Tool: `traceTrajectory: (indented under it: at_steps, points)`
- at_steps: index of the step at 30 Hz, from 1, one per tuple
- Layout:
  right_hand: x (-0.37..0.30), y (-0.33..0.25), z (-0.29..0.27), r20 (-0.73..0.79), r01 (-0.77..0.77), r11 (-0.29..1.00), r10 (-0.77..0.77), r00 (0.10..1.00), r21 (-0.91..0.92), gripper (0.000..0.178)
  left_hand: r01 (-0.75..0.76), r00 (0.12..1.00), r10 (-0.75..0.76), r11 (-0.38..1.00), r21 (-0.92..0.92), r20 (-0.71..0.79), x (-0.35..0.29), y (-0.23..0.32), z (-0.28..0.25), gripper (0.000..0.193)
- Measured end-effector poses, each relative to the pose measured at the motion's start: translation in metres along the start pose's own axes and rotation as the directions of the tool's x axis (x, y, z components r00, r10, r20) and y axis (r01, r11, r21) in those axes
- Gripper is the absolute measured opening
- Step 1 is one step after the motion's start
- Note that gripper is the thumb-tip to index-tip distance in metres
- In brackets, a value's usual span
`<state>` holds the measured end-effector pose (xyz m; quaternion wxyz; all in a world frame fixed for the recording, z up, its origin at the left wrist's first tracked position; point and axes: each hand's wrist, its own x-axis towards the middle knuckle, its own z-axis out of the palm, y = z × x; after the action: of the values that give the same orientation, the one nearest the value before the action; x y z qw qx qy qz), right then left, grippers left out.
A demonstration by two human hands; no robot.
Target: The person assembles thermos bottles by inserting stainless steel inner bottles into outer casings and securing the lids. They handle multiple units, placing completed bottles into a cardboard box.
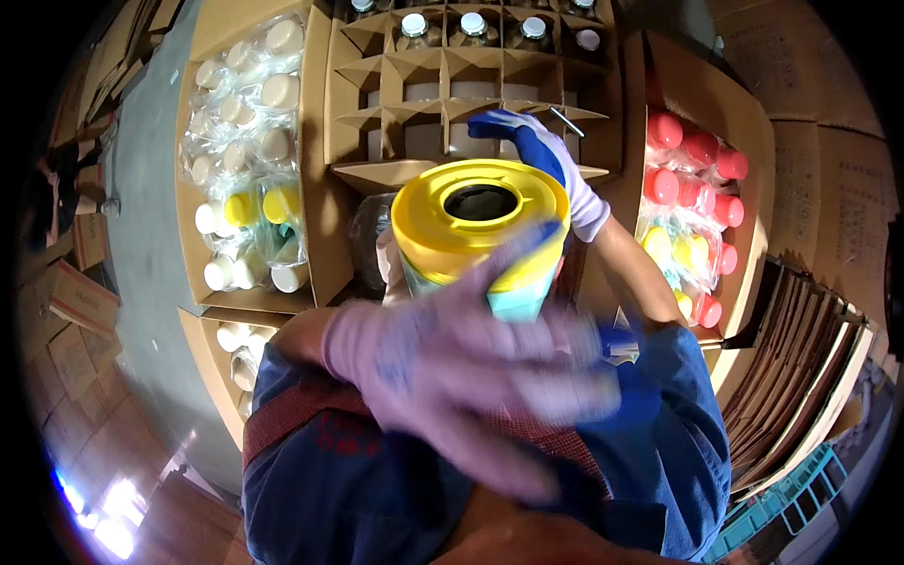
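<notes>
My left hand (461, 372), in a pale purple work glove, is blurred by motion in front of my body. Its fingers are spread, with nothing visible in them. Close behind it stands a tub with a yellow lid (424, 218) and pale teal sides; a dark round opening shows in the lid. My right hand (546, 151), gloved in pale purple and blue, is beyond the lid, its fingers stretched left near the divided carton (391, 174). A thin silvery stick (567, 121) shows beside that hand; I cannot tell whether they touch.
Several white-capped bottles (474, 25) stand in the divided carton's far cells. At left a carton (315, 188) holds bagged white- and yellow-capped bottles; at right another carton (753, 122) holds red- and yellow-capped ones. Flattened cardboard (791, 367) and a teal crate (791, 499) lie at right.
</notes>
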<state>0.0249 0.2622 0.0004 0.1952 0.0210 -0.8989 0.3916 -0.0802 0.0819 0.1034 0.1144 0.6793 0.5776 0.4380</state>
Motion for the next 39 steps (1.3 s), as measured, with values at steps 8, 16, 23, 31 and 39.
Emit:
traceTrajectory:
  at_steps: [8,16,23,31,39]
  points:
    - [0.006,-0.013,-0.004,-0.042,-0.144,0.492,0.348,0.937,0.859,0.04,0.256,0.936,-0.348,0.772,-0.583,-0.05,-0.008,-0.057,-0.006,0.041]
    - [0.06,0.177,-0.007,-0.414,-0.528,0.749,0.662,0.625,0.399,0.037,0.59,0.69,-0.723,0.549,-0.592,0.016,-0.035,-0.279,0.045,0.032]
    - [0.013,0.369,-0.021,-0.469,-0.741,0.531,0.573,0.672,-0.411,0.042,0.667,0.656,-0.749,0.632,-0.396,-0.09,-0.137,-0.259,0.04,0.038]
    - [0.018,0.165,-0.1,-0.41,-0.472,0.62,0.253,0.876,-0.627,0.055,0.498,0.866,-0.501,0.861,-0.101,-0.001,-0.086,-0.18,0.042,0.04]
    - [-0.026,-0.129,-0.099,-0.163,0.07,0.778,-0.217,0.962,-0.625,0.049,0.003,0.904,-0.423,0.131,-0.991,-0.053,0.055,-0.108,0.058,0.067]
